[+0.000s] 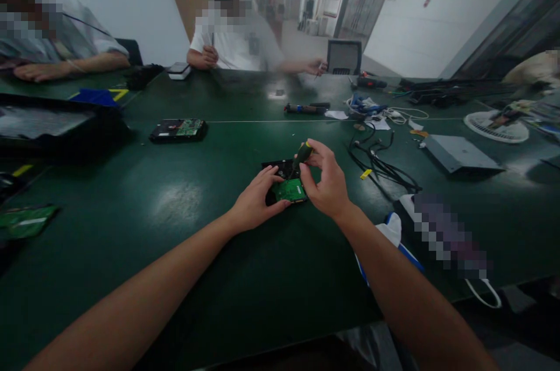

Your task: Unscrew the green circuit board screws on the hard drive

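Through the head view I find the hard drive (282, 168) on the green bench (262, 277), its circuit board (289, 189) facing up. My left hand (256, 199) grips the drive's left end between thumb and fingers. My right hand (329, 181) has its fingers closed around a screwdriver (303, 153), tilted over the drive; I cannot tell whether its tip touches. Left of the drive and farther off lies a 2nd drive (179, 130); black cables (396, 178) lie right of it.
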`<state>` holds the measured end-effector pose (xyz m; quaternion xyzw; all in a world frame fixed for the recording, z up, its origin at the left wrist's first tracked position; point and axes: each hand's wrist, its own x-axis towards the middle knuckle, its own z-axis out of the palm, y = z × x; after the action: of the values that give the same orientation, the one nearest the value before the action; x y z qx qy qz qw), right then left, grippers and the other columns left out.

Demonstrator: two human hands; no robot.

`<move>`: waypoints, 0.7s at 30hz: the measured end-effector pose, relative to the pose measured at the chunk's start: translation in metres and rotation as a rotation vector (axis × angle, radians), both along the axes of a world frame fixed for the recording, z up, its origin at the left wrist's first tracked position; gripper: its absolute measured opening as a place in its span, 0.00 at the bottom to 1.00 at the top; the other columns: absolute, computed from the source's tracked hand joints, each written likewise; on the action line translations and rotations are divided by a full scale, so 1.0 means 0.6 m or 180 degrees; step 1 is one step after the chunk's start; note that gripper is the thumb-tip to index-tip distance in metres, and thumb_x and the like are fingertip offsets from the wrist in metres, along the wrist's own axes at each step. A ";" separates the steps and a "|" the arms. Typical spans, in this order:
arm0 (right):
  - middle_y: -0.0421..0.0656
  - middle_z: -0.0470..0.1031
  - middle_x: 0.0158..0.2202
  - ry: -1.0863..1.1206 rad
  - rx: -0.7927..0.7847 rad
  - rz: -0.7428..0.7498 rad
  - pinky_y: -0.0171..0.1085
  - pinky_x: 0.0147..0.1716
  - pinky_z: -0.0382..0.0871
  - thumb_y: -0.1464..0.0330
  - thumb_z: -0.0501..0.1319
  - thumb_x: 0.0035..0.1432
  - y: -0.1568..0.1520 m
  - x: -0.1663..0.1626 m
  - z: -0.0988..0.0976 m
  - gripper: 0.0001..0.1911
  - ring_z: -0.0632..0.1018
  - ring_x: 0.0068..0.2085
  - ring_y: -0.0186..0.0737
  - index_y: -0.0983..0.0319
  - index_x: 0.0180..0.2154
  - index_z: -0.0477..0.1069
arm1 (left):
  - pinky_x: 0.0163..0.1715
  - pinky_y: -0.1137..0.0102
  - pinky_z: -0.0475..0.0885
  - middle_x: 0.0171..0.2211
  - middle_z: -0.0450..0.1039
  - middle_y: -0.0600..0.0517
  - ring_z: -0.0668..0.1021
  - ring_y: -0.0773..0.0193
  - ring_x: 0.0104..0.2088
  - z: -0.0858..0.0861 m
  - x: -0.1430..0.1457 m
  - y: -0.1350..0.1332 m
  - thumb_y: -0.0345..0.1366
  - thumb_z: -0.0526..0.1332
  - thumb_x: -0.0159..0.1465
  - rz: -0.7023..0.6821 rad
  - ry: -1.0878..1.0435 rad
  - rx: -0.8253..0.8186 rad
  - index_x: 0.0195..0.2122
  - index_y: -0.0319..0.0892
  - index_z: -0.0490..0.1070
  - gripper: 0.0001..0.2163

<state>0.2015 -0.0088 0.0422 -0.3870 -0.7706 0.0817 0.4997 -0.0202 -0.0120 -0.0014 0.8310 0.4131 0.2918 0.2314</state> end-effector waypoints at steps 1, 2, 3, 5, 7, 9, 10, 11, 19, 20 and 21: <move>0.49 0.68 0.64 0.0013 0.0047 -0.0050 0.48 0.52 0.82 0.69 0.59 0.68 0.000 0.000 0.000 0.30 0.79 0.54 0.46 0.52 0.68 0.54 | 0.71 0.47 0.57 0.72 0.57 0.43 0.56 0.46 0.74 -0.002 0.000 0.001 0.49 0.67 0.63 0.0006 0.0004 0.0007 0.59 0.46 0.68 0.25; 0.49 0.68 0.63 0.0016 0.0106 -0.0118 0.49 0.51 0.82 0.69 0.60 0.68 0.001 0.000 -0.001 0.30 0.80 0.53 0.46 0.52 0.67 0.55 | 0.71 0.47 0.57 0.72 0.57 0.43 0.56 0.46 0.74 -0.003 -0.001 0.002 0.50 0.67 0.63 0.0001 0.0031 0.0001 0.59 0.46 0.68 0.26; 0.49 0.69 0.62 -0.0001 0.0152 -0.0168 0.48 0.50 0.82 0.68 0.60 0.67 0.001 0.001 -0.001 0.29 0.80 0.52 0.46 0.52 0.66 0.56 | 0.71 0.47 0.57 0.72 0.57 0.42 0.56 0.46 0.74 -0.004 -0.001 0.002 0.50 0.67 0.63 0.0017 0.0035 0.0012 0.59 0.46 0.68 0.26; 0.48 0.70 0.60 -0.0040 0.0195 -0.0190 0.48 0.48 0.83 0.68 0.61 0.67 0.000 0.000 0.000 0.28 0.80 0.51 0.46 0.52 0.65 0.58 | 0.71 0.47 0.56 0.72 0.57 0.42 0.56 0.47 0.74 -0.005 -0.002 0.003 0.51 0.67 0.64 0.0013 0.0066 0.0019 0.59 0.45 0.68 0.26; 0.48 0.70 0.59 -0.0062 0.0177 -0.0178 0.49 0.47 0.83 0.67 0.62 0.66 -0.002 0.000 0.000 0.29 0.80 0.50 0.46 0.51 0.66 0.59 | 0.71 0.47 0.56 0.72 0.57 0.42 0.55 0.47 0.74 -0.003 -0.002 0.002 0.50 0.67 0.64 0.0003 0.0072 0.0020 0.60 0.45 0.68 0.26; 0.49 0.68 0.61 -0.0054 0.0144 -0.0180 0.49 0.49 0.83 0.67 0.61 0.67 -0.004 -0.002 -0.001 0.30 0.80 0.51 0.47 0.51 0.67 0.57 | 0.71 0.47 0.56 0.72 0.57 0.42 0.55 0.46 0.74 -0.001 -0.002 0.000 0.50 0.67 0.64 0.0004 0.0051 0.0013 0.60 0.46 0.68 0.26; 0.49 0.68 0.62 -0.0041 0.0140 -0.0178 0.50 0.49 0.83 0.67 0.60 0.67 -0.004 -0.003 -0.002 0.30 0.79 0.51 0.47 0.51 0.67 0.56 | 0.71 0.46 0.56 0.72 0.57 0.42 0.56 0.46 0.74 0.000 -0.002 0.000 0.50 0.67 0.64 0.0008 0.0040 0.0012 0.60 0.46 0.68 0.26; 0.49 0.67 0.63 -0.0024 0.0151 -0.0175 0.50 0.50 0.82 0.68 0.59 0.67 -0.005 -0.004 -0.003 0.31 0.79 0.52 0.47 0.51 0.68 0.55 | 0.71 0.46 0.56 0.72 0.57 0.42 0.56 0.46 0.74 0.001 -0.002 0.000 0.50 0.67 0.64 0.0009 0.0037 0.0011 0.60 0.46 0.68 0.26; 0.47 0.72 0.55 -0.0024 0.0340 -0.0521 0.48 0.43 0.83 0.65 0.63 0.65 -0.004 -0.008 -0.010 0.31 0.79 0.45 0.45 0.49 0.66 0.58 | 0.71 0.46 0.57 0.71 0.59 0.41 0.57 0.46 0.74 0.001 -0.001 -0.001 0.49 0.67 0.64 -0.0023 0.0017 0.0072 0.59 0.46 0.68 0.25; 0.47 0.72 0.55 -0.0026 0.0330 -0.0529 0.48 0.43 0.83 0.64 0.63 0.65 -0.004 -0.009 -0.011 0.32 0.79 0.45 0.45 0.49 0.67 0.58 | 0.71 0.45 0.57 0.71 0.59 0.41 0.57 0.46 0.74 0.001 -0.001 -0.001 0.49 0.67 0.64 -0.0023 0.0018 0.0080 0.59 0.45 0.68 0.25; 0.48 0.72 0.56 -0.0024 0.0302 -0.0529 0.49 0.44 0.83 0.64 0.63 0.65 -0.003 -0.009 -0.012 0.33 0.79 0.45 0.46 0.50 0.67 0.57 | 0.71 0.45 0.57 0.71 0.59 0.41 0.57 0.45 0.74 0.001 -0.001 -0.001 0.49 0.67 0.64 -0.0022 0.0023 0.0088 0.59 0.45 0.68 0.25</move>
<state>0.1962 -0.0108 0.0350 -0.4258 -0.7408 0.0019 0.5196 -0.0210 -0.0126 -0.0007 0.8366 0.4070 0.2938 0.2194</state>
